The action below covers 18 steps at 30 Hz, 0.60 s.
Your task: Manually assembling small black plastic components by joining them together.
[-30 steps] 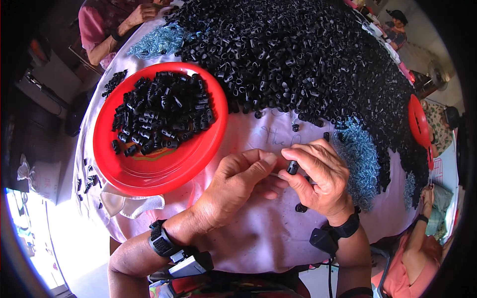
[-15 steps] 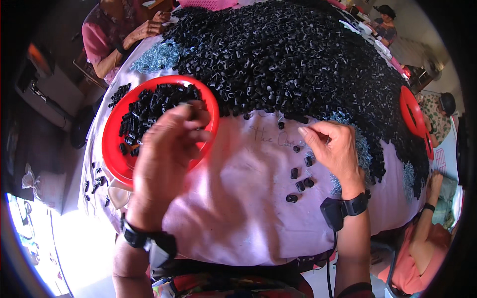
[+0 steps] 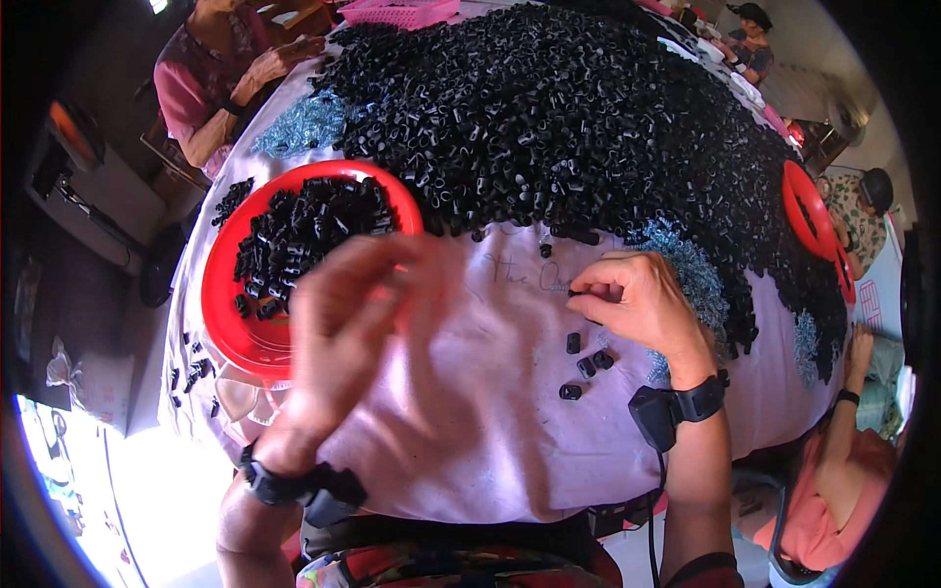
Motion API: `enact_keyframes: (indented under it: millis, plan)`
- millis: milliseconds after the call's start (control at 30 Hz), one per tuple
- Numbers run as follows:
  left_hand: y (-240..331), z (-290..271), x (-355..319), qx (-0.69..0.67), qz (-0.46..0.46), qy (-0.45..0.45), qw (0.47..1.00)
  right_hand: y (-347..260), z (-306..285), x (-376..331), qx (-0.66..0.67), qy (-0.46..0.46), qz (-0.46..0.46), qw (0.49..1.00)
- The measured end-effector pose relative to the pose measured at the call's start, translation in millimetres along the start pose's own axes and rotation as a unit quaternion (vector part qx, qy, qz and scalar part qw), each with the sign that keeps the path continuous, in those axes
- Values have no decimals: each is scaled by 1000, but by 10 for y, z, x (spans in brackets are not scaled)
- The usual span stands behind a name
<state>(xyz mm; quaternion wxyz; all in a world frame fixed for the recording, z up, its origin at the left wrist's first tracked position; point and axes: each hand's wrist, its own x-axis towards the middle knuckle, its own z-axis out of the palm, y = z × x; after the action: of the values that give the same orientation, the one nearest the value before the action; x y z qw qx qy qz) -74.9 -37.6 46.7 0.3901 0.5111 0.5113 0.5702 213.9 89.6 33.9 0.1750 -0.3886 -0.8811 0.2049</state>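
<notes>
My right hand (image 3: pixel 637 304) hovers low over the pink cloth, thumb and forefinger pinched on a small black plastic piece (image 3: pixel 576 292). A few similar black pieces (image 3: pixel 586 367) lie on the cloth just below that hand. My left hand (image 3: pixel 353 323) is blurred by motion at the right side of a red round basin (image 3: pixel 227 333); whether its fingers hold anything is not visible. Inside the basin is a heap of black plastic pieces (image 3: pixel 319 220), partly hidden behind the left hand. One more black piece (image 3: pixel 546 251) sits near the edge of the big pile.
A huge pile of black pieces (image 3: pixel 549 118) covers the far table. Pale blue shiny bits (image 3: pixel 686 274) lie beside my right hand, with another heap (image 3: pixel 309 122) far left. Co-workers sit around the table. Another red basin (image 3: pixel 806 211) stands right; a pink basket (image 3: pixel 400 12) stands far back.
My left hand has moved right and slightly nearer, away from over the basin's contents. My right hand has lowered, its fingertips closing on a black piece. The basin has shifted slightly.
</notes>
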Motion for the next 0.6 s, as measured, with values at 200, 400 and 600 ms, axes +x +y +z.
enact_keyframes:
  millis: [200,400,600]
  plan:
    - [-349,954,93,251,148,-195,936,80,116,36,52,62,-43,996]
    - [-350,1040,97,328,123,-225,909,37,76,14,79,88,-6,993]
    - [-296,647,15,265,101,-202,937,-22,117,28,92,-8,-106,990]
